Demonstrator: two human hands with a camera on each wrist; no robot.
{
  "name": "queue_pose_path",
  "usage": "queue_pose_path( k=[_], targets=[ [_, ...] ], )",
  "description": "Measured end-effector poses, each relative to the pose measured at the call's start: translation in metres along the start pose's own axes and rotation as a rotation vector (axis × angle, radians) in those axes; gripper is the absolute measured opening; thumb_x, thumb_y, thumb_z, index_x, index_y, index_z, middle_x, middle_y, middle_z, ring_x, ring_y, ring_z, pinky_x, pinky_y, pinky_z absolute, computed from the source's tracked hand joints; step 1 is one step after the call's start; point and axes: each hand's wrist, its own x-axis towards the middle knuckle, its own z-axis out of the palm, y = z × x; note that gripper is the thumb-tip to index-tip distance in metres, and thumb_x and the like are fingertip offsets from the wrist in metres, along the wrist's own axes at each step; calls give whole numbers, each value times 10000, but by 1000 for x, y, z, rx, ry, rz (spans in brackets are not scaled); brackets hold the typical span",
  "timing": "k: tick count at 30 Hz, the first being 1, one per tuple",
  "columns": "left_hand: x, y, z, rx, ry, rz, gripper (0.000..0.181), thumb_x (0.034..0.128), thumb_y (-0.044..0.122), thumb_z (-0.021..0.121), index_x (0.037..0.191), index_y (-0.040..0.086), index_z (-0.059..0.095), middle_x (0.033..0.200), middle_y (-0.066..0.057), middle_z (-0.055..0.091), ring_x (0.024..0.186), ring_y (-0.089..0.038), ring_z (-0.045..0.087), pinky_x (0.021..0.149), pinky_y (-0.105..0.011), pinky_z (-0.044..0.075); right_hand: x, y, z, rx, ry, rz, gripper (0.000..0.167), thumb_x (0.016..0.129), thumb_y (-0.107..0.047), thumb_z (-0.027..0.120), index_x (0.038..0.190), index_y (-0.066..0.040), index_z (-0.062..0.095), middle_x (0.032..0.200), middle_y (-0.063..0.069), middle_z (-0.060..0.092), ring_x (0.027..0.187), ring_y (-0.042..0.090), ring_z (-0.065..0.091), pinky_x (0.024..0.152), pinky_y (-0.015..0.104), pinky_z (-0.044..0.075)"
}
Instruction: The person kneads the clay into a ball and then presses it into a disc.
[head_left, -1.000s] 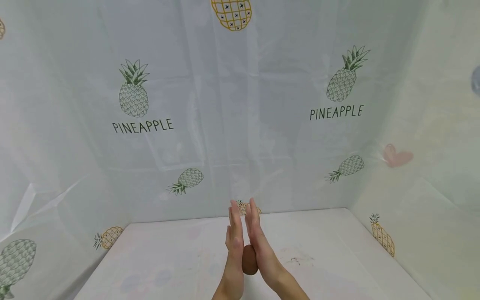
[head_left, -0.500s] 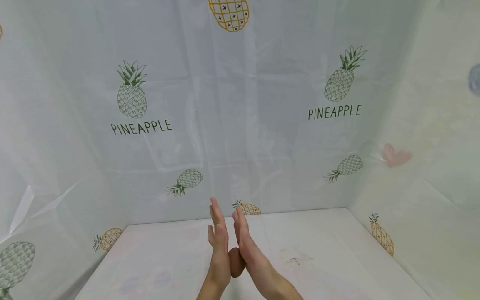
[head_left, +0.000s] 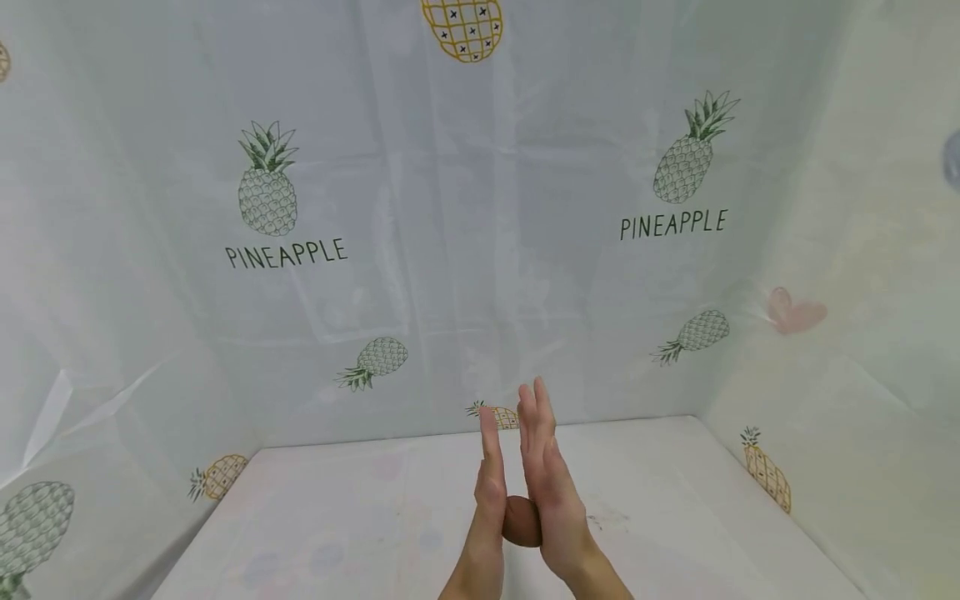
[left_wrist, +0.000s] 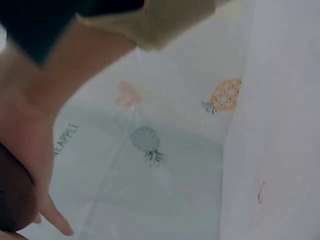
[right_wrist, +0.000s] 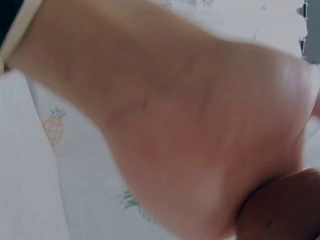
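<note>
A smooth brown ball (head_left: pixel 522 522), which looks like clay, is pressed between two upright palms low in the head view. On its left side lies the left hand (head_left: pixel 491 500), fingers straight and pointing up and away. The right hand (head_left: pixel 557 504) touches it from the other side, its fingers also straight and reaching a little higher. Part of the dark ball (left_wrist: pixel 15 195) shows at the left wrist view's edge. In the right wrist view the ball (right_wrist: pixel 280 210) sits against the palm, with a small mark on its surface.
Beneath the hands spreads a white-covered table (head_left: pixel 337 508) with faint smudges (head_left: pixel 607 521) right of the hands. Hanging sheets printed with pineapples (head_left: pixel 480 250) enclose the back and both sides.
Both hands and the ball shifted left, then back to the right, ending farther right than at first. The right fingertips have risen above the left ones. The palms stay against the ball.
</note>
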Motion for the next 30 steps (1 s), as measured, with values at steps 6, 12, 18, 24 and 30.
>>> queue_pose_path(
  k=[6,12,18,24,30],
  targets=[
    [10,-3,7,191,-27,478,632,1128,230,104,1672,30,-149,1757,-145,-233,1602,-298,-282,1181,-405,-242,6,14,-11,71,48,47,560,1121,-474,-25,1669,-475,-140,1762,-116,-172,1608,200,-259,1267,616,12],
    [7,-8,-7,136,12,268,605,1135,261,68,1689,281,-175,1754,73,-274,1586,-128,-307,1165,-431,-324,9,31,-5,134,-54,207,588,1107,-599,-14,1661,-475,-169,1751,-99,-220,1599,167,-276,1223,680,-196],
    [15,-15,-25,118,117,170,580,1136,372,44,1671,373,-181,1730,162,-286,1563,-102,-343,1145,-585,-350,5,35,8,76,-97,274,579,1101,-616,-25,1653,-490,-148,1760,-106,-160,1624,194,-193,1225,666,-207],
    [23,-26,-34,130,183,158,592,1128,420,63,1668,391,-178,1724,166,-281,1559,-82,-342,1147,-595,-341,2,27,14,59,-97,250,540,1098,-598,-58,1628,-539,-139,1752,-143,-162,1612,137,-206,1213,667,-221],
    [24,-43,-33,198,269,104,592,1138,432,75,1683,361,-143,1750,126,-208,1609,-171,-256,1159,-643,-291,1,20,12,40,-46,176,528,1096,-577,-72,1622,-575,-117,1752,-160,-143,1618,163,-209,1165,693,-272]
  ],
)
